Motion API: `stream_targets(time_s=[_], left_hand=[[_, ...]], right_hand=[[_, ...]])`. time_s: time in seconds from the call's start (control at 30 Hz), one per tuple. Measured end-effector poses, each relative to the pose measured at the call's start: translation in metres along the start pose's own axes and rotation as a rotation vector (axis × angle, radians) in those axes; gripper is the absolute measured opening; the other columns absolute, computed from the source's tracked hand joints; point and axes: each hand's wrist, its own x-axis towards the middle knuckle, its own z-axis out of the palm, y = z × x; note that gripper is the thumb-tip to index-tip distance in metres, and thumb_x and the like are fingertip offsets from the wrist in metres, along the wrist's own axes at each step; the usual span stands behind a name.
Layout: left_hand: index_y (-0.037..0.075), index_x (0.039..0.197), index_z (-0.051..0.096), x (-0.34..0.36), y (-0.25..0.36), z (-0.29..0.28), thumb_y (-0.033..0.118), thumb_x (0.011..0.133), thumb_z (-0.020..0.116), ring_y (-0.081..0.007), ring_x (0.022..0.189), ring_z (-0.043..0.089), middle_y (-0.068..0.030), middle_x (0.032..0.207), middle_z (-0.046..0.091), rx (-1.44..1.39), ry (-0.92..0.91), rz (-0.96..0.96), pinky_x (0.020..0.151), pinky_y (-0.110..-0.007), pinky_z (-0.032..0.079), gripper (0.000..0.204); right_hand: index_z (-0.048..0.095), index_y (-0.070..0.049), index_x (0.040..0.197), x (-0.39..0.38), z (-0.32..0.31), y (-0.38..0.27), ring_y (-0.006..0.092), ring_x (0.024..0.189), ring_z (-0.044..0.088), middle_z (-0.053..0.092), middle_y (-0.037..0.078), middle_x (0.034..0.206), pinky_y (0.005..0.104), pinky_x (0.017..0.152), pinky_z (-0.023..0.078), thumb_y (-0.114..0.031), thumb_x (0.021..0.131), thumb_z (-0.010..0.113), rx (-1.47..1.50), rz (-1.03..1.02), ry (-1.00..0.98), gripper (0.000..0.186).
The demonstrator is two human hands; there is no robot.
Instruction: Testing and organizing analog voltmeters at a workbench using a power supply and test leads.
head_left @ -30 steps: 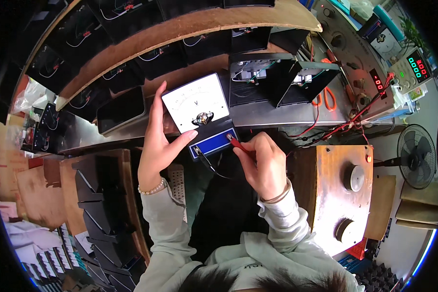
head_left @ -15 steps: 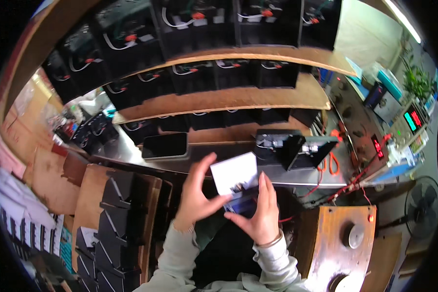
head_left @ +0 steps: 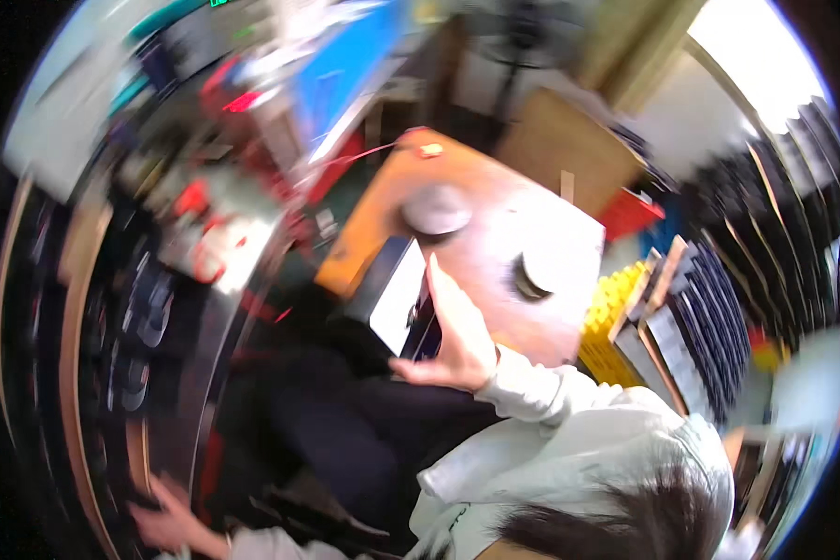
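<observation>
Blur hides much; my right hand [head_left: 457,341] grasps the white meter box [head_left: 394,291], left hand [head_left: 163,525] grip unclear; it could slip.

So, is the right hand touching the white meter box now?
Touching. The head view shows the right hand pressed against the white meter box, fingers along its edge, despite the blur.

Left hand [head_left: 163,525] released the meter [head_left: 394,294]; view swung.

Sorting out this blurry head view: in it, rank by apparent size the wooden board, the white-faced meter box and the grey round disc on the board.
1. wooden board, clearly largest.
2. white-faced meter box, held by the right hand.
3. grey round disc, smallest, though blur and the box's nearness make the gap unsure.
</observation>
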Motion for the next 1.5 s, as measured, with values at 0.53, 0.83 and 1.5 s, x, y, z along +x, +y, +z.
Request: stream_targets(time_s=[0.53,0.83,1.5], left_hand=[[-0.002,0.138,0.055,-0.012,0.022,0.008,0.057,0.096,0.071,-0.0485,0.113,0.058,-0.0296,0.124,0.06,-0.139,0.447,-0.058,0.097,-0.059,0.045,0.074],[-0.007,0.148,0.045,-0.031,0.176,-0.039,0.028,0.102,0.071,-0.0305,0.123,0.064,-0.0216,0.133,0.064,-1.363,-0.095,-0.614,0.105,-0.042,0.054,0.064],[-0.007,0.165,0.009,-0.03,0.265,-0.043,0.041,0.107,0.062,-0.0351,0.158,0.029,-0.0339,0.169,0.02,-1.03,-0.416,-0.409,0.128,-0.041,0.026,0.092]], right_hand=[[0.028,0.017,0.152,-0.032,-0.094,0.164,0.0478,0.126,0.053,0.052,0.034,0.136,0.049,0.11,0.044,-0.048,0.069,0.09,-0.69,0.706,0.432,0.123],[0.027,0.018,0.152,-0.026,-0.094,0.158,0.0476,0.133,0.049,0.048,0.035,0.141,0.048,0.114,0.042,-0.05,0.07,0.089,-0.669,0.781,0.393,0.123],[0.032,0.016,0.15,-0.027,-0.102,0.162,0.0473,0.123,0.055,0.052,0.033,0.137,0.049,0.106,0.047,-0.048,0.068,0.091,-0.678,0.739,0.342,0.12]])
